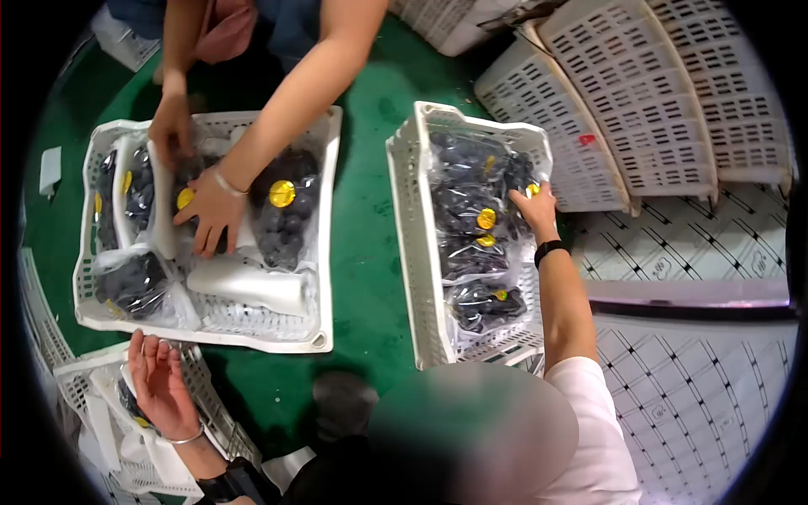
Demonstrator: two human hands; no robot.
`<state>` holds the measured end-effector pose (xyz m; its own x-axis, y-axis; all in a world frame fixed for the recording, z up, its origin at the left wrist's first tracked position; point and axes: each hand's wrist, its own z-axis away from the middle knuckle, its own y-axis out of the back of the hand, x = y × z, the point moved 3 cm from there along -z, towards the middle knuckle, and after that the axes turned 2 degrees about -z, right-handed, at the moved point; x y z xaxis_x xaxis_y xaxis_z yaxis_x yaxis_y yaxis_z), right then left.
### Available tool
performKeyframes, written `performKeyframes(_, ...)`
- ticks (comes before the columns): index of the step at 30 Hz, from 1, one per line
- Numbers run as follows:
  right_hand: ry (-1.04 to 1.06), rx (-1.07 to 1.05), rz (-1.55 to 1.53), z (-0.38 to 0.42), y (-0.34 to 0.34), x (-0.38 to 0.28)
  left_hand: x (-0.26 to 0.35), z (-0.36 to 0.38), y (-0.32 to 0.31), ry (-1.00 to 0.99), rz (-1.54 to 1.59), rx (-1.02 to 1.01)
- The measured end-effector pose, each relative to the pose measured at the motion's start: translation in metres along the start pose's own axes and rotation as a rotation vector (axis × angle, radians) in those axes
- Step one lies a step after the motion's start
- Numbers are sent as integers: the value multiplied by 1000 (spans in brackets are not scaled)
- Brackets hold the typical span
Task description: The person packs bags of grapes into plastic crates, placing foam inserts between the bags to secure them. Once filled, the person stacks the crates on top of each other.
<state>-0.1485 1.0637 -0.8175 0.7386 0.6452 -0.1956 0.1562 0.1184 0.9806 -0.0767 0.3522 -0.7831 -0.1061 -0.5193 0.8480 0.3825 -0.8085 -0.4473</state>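
My right hand (537, 209) reaches into the white plastic crate (406, 227) on the right. Its fingers close on a bag of dark grapes (519, 172) with a yellow sticker, at the crate's far right side. Beside it lie several other bagged grape bunches (471, 202) with yellow stickers. My left hand (164, 383) is raised at lower left, palm showing, fingers apart and holding nothing. It is near the front edge of the left crate (210, 339). That crate holds grape bags (130, 282) and white foam sleeves (248, 284).
Across from me, a co-worker's hands (212, 210) handle grape bags in the left crate. Stacked white crates (589, 109) stand at upper right. A lower-left crate (202, 379) holds foam pieces. Green floor (362, 210) shows between the two main crates. Patterned white sheeting (673, 379) covers the right side.
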Motion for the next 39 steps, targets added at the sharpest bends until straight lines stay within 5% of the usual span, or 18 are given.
performKeyframes(3, 224, -119, -316, 2, -17, 5, -12, 2, -10, 6, 11, 114)
performKeyframes(5, 107, -285, -174, 17, 6, -26, -15, 3, -27, 50, 26, 199)
performKeyframes(7, 189, -81, 195, -37, -31, 17, -22, 1, -34, 112, -51, 198)
performKeyframes(8, 84, -280, 401, -21, -11, -17, -24, 2, -35, 143, -97, 229)
performKeyframes(10, 478, 12, 447, 52, 30, -91, -29, 0, -26, 160, -137, 235)
performKeyframes(12, 808, -215, -346, 128, 54, -161, -31, 1, -17, 158, -98, 247)
performKeyframes(15, 1132, -602, -425, 273, 77, -288, -34, -2, -18, 173, -78, 251)
performKeyframes(16, 1403, -635, -518, 303, 66, -326, -33, -1, -20, 164, -85, 224)
performKeyframes(18, 1606, -598, -568, 344, 17, -394, -30, 2, -24, 142, -98, 172)
performKeyframes(22, 1687, -247, -559, 380, -84, -510, -19, 20, -11, 96, -147, 146)
performKeyframes(25, 1673, 13, -268, 390, -120, -545, -10, 30, 12, 99, -116, 238)
performKeyframes(29, 1542, 38, -323, 381, -133, -556, 0, 37, 37, 148, -27, 318)
performKeyframes(32, 1459, -194, -392, 374, -130, -557, 2, 39, 40, 176, -12, 342)
performKeyframes(39, 1469, -221, -381, 370, -123, -561, -2, 37, 36, 139, -42, 305)
